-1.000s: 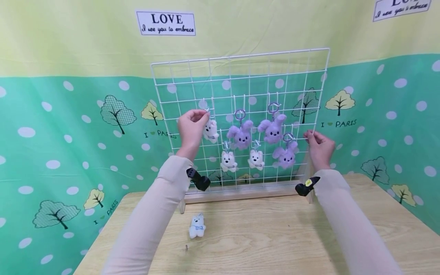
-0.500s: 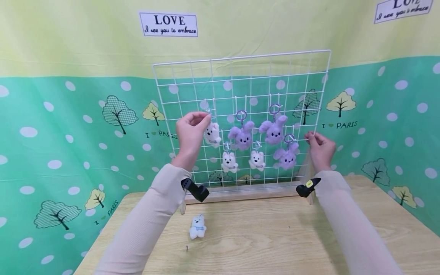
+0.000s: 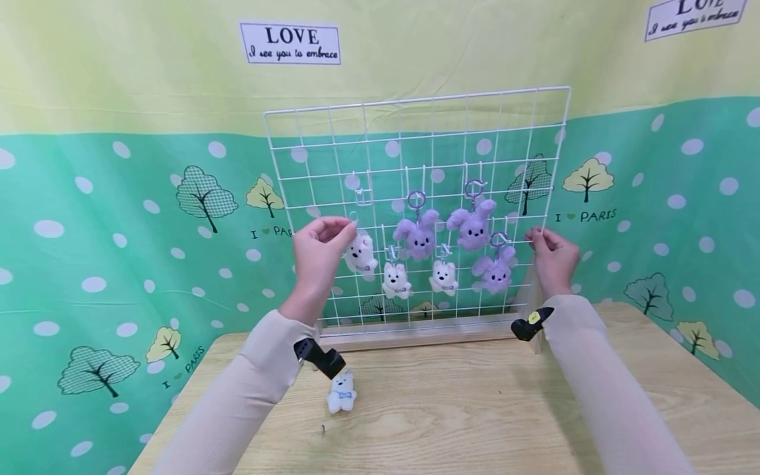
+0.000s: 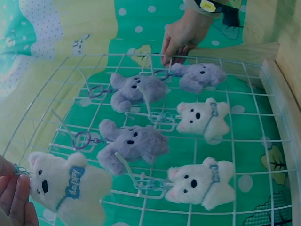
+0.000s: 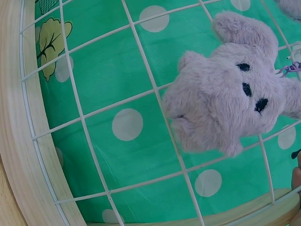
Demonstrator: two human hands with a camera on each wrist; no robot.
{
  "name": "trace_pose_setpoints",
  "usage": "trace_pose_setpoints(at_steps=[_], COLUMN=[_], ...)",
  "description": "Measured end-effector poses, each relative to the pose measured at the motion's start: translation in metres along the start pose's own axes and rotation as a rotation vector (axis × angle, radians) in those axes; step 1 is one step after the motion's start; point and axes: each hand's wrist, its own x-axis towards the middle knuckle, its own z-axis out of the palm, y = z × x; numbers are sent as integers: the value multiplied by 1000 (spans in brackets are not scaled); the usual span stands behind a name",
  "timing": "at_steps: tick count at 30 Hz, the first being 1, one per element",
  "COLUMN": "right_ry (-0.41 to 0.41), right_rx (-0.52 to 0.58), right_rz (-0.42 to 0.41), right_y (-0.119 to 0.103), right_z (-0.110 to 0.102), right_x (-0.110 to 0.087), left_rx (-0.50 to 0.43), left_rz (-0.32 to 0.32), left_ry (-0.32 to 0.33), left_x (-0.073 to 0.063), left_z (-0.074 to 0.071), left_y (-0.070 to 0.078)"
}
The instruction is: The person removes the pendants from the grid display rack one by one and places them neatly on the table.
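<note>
My left hand (image 3: pixel 316 260) pinches the metal ring of a white plush bear keychain (image 3: pixel 361 256) in front of the white wire grid rack (image 3: pixel 415 100). An unloaded wire hook (image 3: pixel 363 196) shows just above it. In the left wrist view the same keychain (image 4: pixel 73 188) has a blue bow and hangs from my fingertips. My right hand (image 3: pixel 555 260) pinches the rack's right edge. Beside it hangs a purple plush bunny keychain (image 3: pixel 494 274), large in the right wrist view. Two other bunnies (image 3: pixel 418 237) and two white bears (image 3: pixel 396 280) hang from hooks.
Another white plush keychain (image 3: pixel 342 394) lies on the wooden table (image 3: pixel 427 409), with a small dark bit (image 3: pixel 323 429) near it. The rack stands in a wooden base (image 3: pixel 415 335). Behind it hangs a green and yellow printed curtain (image 3: pixel 142 264).
My left hand has moved down and slightly left with the white bear keychain, now off its hook, which shows bare. My right hand has stayed at the rack's edge.
</note>
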Motion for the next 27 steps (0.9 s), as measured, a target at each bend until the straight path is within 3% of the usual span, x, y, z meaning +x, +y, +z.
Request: trace_pose_setpoints(at_steps=[13, 27], right_ry=[-20, -12], right_rx=[-54, -26], right_rz=[-9, -12], right_y=[0, 0], right_z=[-1, 0], right_x=[-2, -1], left_rx=[30, 45], left_rz=[-118, -211], left_ry=[-91, -120], left_x=[-40, -94], left_z=[-15, -24], left_y=[-27, -70])
